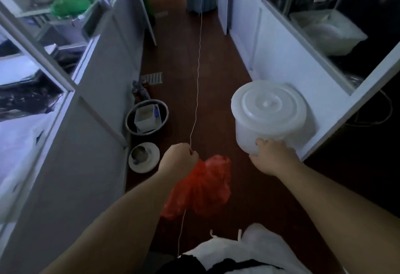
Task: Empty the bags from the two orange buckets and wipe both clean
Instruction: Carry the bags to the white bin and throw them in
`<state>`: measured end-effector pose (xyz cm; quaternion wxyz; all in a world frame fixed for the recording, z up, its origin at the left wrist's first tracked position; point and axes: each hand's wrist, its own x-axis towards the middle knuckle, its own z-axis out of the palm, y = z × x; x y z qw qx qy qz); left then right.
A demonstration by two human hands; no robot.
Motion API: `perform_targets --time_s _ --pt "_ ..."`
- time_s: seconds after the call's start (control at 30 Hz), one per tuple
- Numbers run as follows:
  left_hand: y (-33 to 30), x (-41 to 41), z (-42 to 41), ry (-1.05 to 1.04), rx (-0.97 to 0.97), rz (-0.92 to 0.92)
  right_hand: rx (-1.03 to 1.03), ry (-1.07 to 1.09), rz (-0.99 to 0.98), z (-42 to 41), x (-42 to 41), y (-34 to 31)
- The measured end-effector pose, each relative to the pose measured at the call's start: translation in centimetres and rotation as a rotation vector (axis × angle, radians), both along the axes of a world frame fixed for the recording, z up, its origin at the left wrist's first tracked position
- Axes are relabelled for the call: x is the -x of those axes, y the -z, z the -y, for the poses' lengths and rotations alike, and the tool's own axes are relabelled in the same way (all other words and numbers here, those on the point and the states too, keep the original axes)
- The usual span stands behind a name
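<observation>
The left hand [179,161] is clenched around the gathered neck of a thin, crinkly red plastic bag [201,189], which hangs over the dark red floor [227,61]. The right hand [270,157] presses flat fingers against a smooth, round white lidded tub [268,113]. No orange bucket shows, so wiping looks undone.
</observation>
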<state>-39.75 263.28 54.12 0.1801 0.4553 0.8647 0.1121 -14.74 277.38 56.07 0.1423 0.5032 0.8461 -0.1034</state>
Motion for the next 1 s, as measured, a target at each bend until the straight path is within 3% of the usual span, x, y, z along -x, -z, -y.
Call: perform_targets --time_s 0.2,0.5,0.73,1.0 --pt "-0.6 6.5 -11.5 0.019 -0.040 -0.023 0.027 0.061 0.011 -10.9 5.3 1.9" --pt "-2.5 15.6 -27.0 -0.157 -0.044 -0.029 0.125 0.079 -0.114 -29.0 13.8 2.0" --pt "-3.4 21.3 -38.6 -0.082 -0.066 -0.129 0.099 0.109 -0.100 -38.8 19.6 2.0" --pt "0.9 29.4 -52.6 0.064 0.050 0.010 0.135 0.359 -0.056 -48.3 23.8 4.4"
